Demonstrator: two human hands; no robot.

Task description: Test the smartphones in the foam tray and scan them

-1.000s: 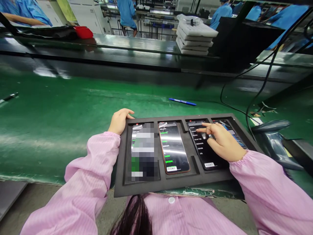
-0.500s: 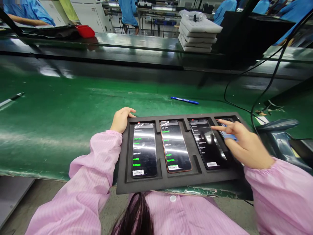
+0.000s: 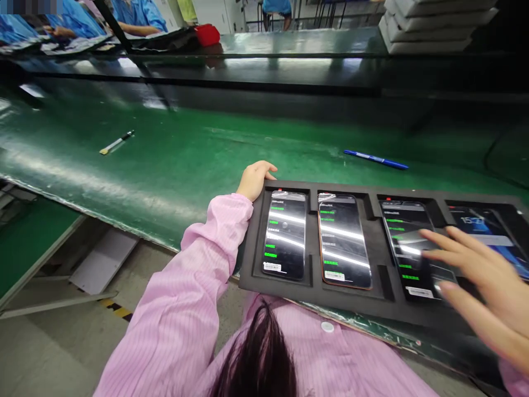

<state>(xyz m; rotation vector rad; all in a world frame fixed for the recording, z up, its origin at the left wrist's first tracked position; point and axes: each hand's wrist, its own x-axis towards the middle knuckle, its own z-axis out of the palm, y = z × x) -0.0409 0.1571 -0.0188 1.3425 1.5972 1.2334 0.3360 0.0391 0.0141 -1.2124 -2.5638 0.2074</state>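
Observation:
A black foam tray (image 3: 253, 251) holds several smartphones in cut-out slots, lying at the bench's front edge. My left hand (image 3: 256, 180) grips its far left corner, fingers bent over the edge. The leftmost phone (image 3: 285, 237) and the orange-edged phone (image 3: 345, 240) beside it show dark screens with green and white text lines. Over the third phone (image 3: 405, 240), also lit with green lines, hovers my right hand (image 3: 485, 281), fingers spread and empty; whether a fingertip touches the glass I cannot tell. The rightmost phone (image 3: 475, 220) displays a clock, partly hidden by that hand.
Beyond the tray, a blue pen (image 3: 376, 159) lies on the green bench (image 3: 215, 160). A brush-like tool (image 3: 117, 142) rests farther left. A raised shelf at the back carries a white stack (image 3: 430, 25) and a red object (image 3: 207, 35). People in blue sit behind it.
The view has swung left, so everything appears shifted right. My right hand has moved nearer me, over the third phone's lower half. That phone's lines have turned from white to mostly green.

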